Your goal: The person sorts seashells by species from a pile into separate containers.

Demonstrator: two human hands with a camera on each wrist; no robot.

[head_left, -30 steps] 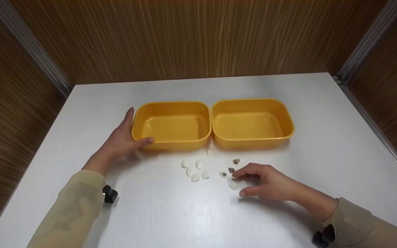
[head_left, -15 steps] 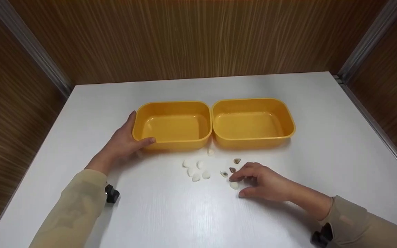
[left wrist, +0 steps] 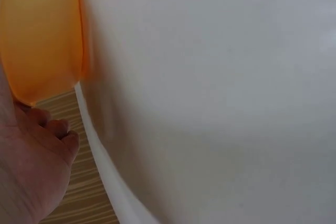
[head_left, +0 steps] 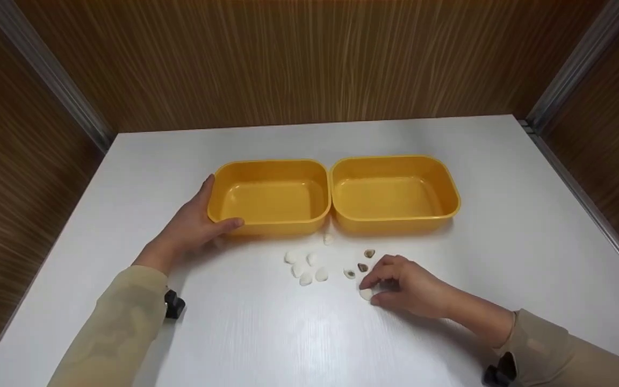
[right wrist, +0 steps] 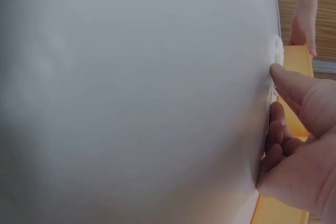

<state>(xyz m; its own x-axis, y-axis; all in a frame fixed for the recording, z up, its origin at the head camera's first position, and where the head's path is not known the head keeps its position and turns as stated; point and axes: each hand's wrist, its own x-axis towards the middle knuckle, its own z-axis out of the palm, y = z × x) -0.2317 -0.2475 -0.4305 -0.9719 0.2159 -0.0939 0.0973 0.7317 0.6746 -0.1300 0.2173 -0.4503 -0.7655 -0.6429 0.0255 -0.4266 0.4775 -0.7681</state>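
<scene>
Two yellow plastic tubs stand side by side in the head view. My left hand (head_left: 191, 223) holds the left tub (head_left: 269, 221) by its left end, thumb over the front rim and fingers along the side. In front of the right tub (head_left: 395, 217), my right hand (head_left: 414, 287) pinches a small white shell (head_left: 366, 294) on the table between thumb and index finger. Just beyond those fingertips lie a brown shell (head_left: 362, 267), another brown shell (head_left: 369, 252) and a pale shell with a dark centre (head_left: 349, 273). In the right wrist view the fingers hide the pinched shell.
Several white shells (head_left: 306, 278) lie loosely grouped left of the right hand. One lone white shell (head_left: 328, 238) sits near where the tubs meet. The white table (head_left: 234, 333) is bounded by wood-grain panels (head_left: 309, 64) at the back and sides.
My right thumb and index finger have closed in around the white shell. My left hand stays on the left tub; both tubs look almost unmoved.
</scene>
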